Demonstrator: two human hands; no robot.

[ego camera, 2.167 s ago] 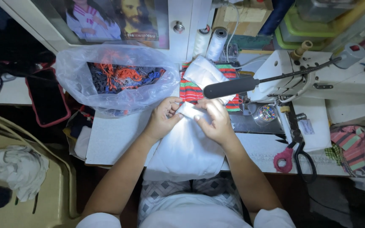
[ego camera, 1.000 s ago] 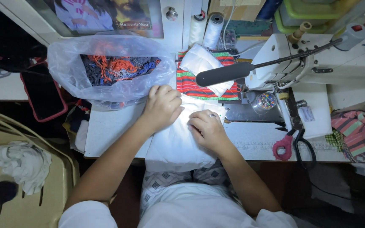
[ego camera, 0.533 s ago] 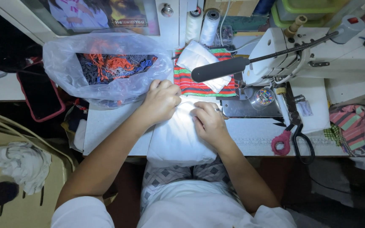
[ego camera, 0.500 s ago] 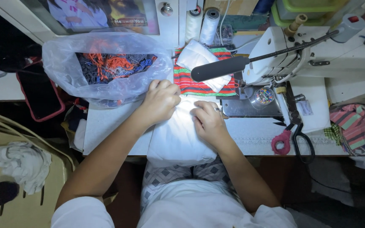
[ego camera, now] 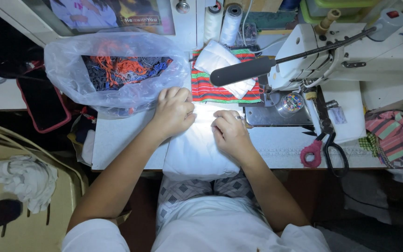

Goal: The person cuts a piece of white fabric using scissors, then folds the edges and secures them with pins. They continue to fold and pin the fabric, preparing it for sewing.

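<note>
Lowered from their raised pinch, left hand and right hand press curled on white fabric.

Both hands rest on a white cloth that lies on the sewing table and hangs over its near edge. The left hand presses down with curled fingers; the right hand, a ring on one finger, lies close beside it, knuckles bent. Just left of the left hand sits a clear plastic bag of thread scraps. Beyond both hands lies a red striped fabric with white pieces on top. Right of the right hand stand the sewing machine, and scissors with one pink handle.
</note>
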